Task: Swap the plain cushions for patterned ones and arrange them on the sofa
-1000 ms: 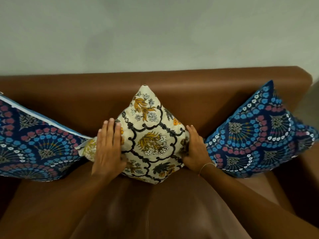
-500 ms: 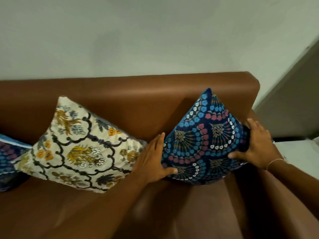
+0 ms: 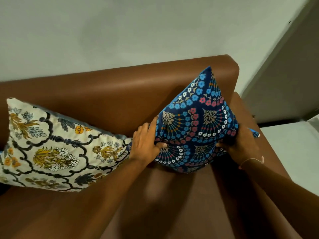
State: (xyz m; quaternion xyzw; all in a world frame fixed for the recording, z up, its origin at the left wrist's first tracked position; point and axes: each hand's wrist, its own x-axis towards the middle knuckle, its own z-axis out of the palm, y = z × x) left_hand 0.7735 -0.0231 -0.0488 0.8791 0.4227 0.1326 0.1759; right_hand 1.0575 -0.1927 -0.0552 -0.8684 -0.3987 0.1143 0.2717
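Observation:
A navy cushion with blue, pink and white flower fans [image 3: 198, 121] stands on one corner at the right end of the brown leather sofa [image 3: 120, 87], leaning on the backrest. My left hand [image 3: 146, 144] grips its left edge, thumb pressed on the front. My right hand [image 3: 240, 144] grips its right edge beside the armrest. A cream cushion with mustard flowers and black scrollwork [image 3: 55, 149] leans against the backrest to the left, its right corner touching my left hand.
The sofa's right armrest [image 3: 245, 107] runs just right of the navy cushion. A pale wall [image 3: 138, 31] rises behind the backrest. A grey panel [image 3: 284, 83] and pale floor [image 3: 293, 149] lie beyond the armrest.
Both hands went from the cream cushion to the navy one on the right and now grip its edges tighter. My view has swung right; the left blue cushion is out of sight.

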